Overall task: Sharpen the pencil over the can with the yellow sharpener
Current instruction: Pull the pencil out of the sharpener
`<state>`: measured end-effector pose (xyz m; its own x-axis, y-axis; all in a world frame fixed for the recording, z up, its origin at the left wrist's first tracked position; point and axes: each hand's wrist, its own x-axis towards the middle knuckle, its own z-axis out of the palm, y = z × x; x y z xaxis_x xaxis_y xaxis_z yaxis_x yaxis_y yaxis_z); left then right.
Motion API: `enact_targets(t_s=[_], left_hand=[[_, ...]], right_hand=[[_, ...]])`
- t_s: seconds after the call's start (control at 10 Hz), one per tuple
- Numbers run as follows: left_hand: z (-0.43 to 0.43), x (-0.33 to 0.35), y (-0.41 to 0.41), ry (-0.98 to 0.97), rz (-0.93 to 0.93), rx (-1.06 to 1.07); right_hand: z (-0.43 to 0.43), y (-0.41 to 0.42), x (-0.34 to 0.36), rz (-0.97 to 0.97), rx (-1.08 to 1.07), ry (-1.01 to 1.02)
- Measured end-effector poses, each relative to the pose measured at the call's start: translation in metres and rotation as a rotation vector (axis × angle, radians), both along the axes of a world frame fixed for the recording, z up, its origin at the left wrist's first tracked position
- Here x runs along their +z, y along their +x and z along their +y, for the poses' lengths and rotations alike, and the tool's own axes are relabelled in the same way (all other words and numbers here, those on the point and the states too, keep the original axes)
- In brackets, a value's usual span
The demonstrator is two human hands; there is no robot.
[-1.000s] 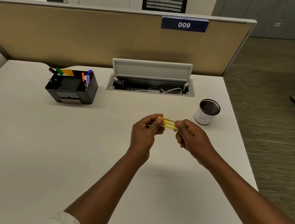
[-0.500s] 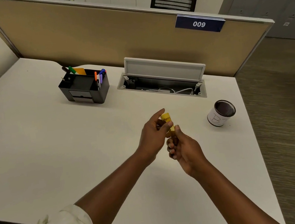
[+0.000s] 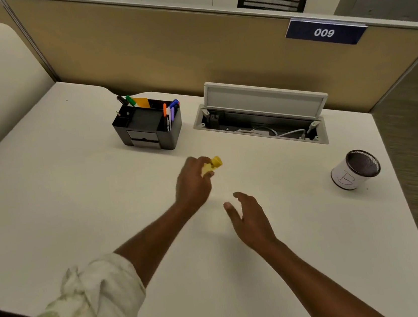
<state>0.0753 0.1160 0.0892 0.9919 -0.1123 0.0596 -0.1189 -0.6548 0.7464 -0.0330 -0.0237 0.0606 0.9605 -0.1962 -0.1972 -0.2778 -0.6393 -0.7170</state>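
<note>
Sharpener: the yellow sharpener [image 3: 211, 166] sits in the left hand [image 3: 194, 184], held above the middle of the desk [image 3: 78, 214]; its round end pokes out to the right past the fingertips.
Left hand: fingers curled and pinching the sharpener between thumb and fingertips; the rolled sleeve [image 3: 88, 302] sits near the elbow.
Right hand: the right hand [image 3: 249, 219] hovers just near and to the right of the left, fingers spread and loosely bent, holding nothing.
Pencil: no pencil shows in either hand; the likeliest source is the black organiser [image 3: 147, 125] at the far left-centre, which holds several pens and markers; whether 1 of them is a pencil is too small to tell.
Can: the can [image 3: 354, 169] stands upright on the right side of the desk, near its right edge, dark inside, with a white label; it is well apart from both hands.
Surroundings: an open cable tray [image 3: 263, 120] lies at the far side between organiser and can; a tan partition [image 3: 162, 45] with a sign reading 009 backs the desk.
Progress: early, by my reading; the sharpener is in hand, which looks like the 1 step done; fetching a pencil, moving both over the can and twisting are all left.
</note>
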Motion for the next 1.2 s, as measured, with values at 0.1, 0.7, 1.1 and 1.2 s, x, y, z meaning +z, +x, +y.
enact_targets(t_s=[0.1,0.7,1.1,1.2], left_hand=[[0.033,-0.005,0.042,0.239,-0.088,-0.005],[0.143,-0.012,0.211,0.834,-0.195,-0.019],[0.145,-0.010,0.208,0.791,-0.155,-0.037],[0.137,-0.018,0.180,0.696,-0.179,0.037]], right_hand=[[0.003,0.001,-0.021,0.134,0.126,-0.150],[-0.002,-0.002,-0.066,0.294,0.406,-0.502],[-0.005,-0.002,-0.063,0.284,0.401,-0.496],[-0.005,-0.004,-0.063,0.284,0.415,-0.498]])
